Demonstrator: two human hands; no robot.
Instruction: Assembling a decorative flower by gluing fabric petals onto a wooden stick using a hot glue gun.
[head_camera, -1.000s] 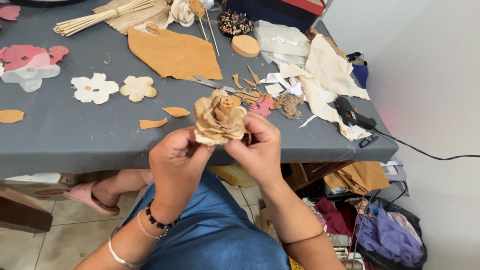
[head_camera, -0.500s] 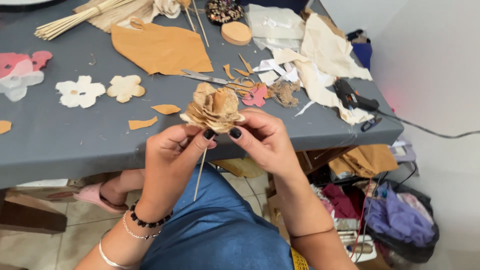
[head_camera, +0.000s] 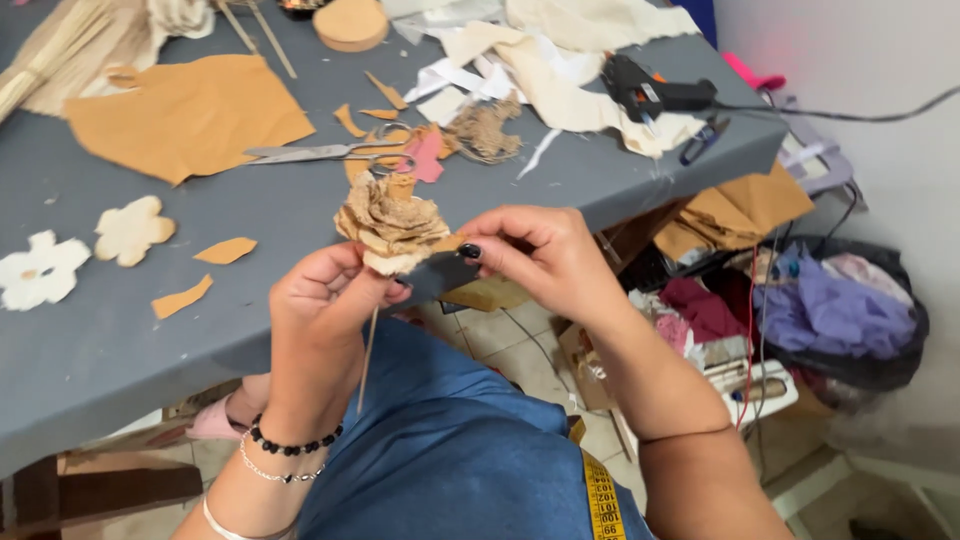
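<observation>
You're mid-assembly: your left hand (head_camera: 322, 318) grips the stick (head_camera: 367, 358), your right hand (head_camera: 545, 258) pinches the fabric flower (head_camera: 391, 221) at three o'clock; next, seat that petal snugly

— What is she wearing?
— A blue denim garment (head_camera: 450, 450), with a yellow measuring tape (head_camera: 600, 495) hanging over it.
— Any jewellery?
— A black bead bracelet (head_camera: 290, 443), a thin silver chain (head_camera: 270, 470) and a white band (head_camera: 225, 522) on the left arm. Dark polish on the nails (head_camera: 469, 250).
</observation>
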